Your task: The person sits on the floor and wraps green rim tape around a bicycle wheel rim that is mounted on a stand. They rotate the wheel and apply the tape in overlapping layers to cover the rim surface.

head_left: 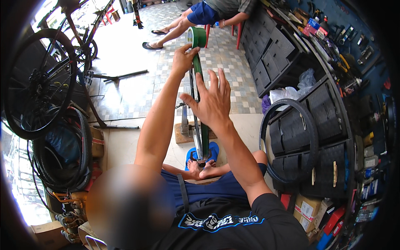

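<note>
A bicycle wheel rim (203,137) stands edge-on in front of me in a small stand (186,129). A strip of green tape runs along its top. My left hand (183,59) grips a roll of green tape (197,36) at the far, upper end of the rim. My right hand (211,102) lies on the rim nearer to me, fingers spread, pressing the tape strip down. My bare feet (202,168) rest at the base of the wheel beside a blue sandal (212,149).
A bare tyre (287,139) leans on black drawer cabinets (316,121) at right, below a tool-covered wall (346,46). Bicycles and wheels (39,83) and coiled tyres (66,158) crowd the left. A seated person (200,16) is ahead. Cardboard boxes (310,208) sit at lower right.
</note>
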The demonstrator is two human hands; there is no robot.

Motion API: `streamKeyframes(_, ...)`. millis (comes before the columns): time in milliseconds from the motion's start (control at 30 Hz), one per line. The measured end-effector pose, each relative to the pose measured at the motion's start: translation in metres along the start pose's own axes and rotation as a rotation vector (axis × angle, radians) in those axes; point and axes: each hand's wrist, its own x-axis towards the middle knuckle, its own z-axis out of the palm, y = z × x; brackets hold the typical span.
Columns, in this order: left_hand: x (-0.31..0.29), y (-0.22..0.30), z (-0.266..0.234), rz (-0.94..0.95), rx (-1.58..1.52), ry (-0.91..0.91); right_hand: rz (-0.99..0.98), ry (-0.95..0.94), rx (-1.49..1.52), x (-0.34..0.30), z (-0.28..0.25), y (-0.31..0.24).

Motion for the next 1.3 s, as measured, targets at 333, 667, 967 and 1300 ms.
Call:
streamKeyframes(333,-0.009,-0.004,-0.003,0.092,-0.050,-0.055,0.073,-0.074,0.039,0.042,0.016,0.006)
streamKeyframes(667,-0.003,0.000,-0.004,0.018,-0.058,-0.025,0.016,-0.163,0.089,-0.096,-0.027,-0.013)
streamKeyframes(967,0.004,-0.004,-0.002,0.034,-0.071,0.030,0.003,-0.412,0.125,-0.242,-0.004,-0.007)
streamKeyframes(1300,-0.028,-0.002,0.002,0.147,0.058,0.050,0.342,-1.110,0.315,-0.240,-0.026,0.030)
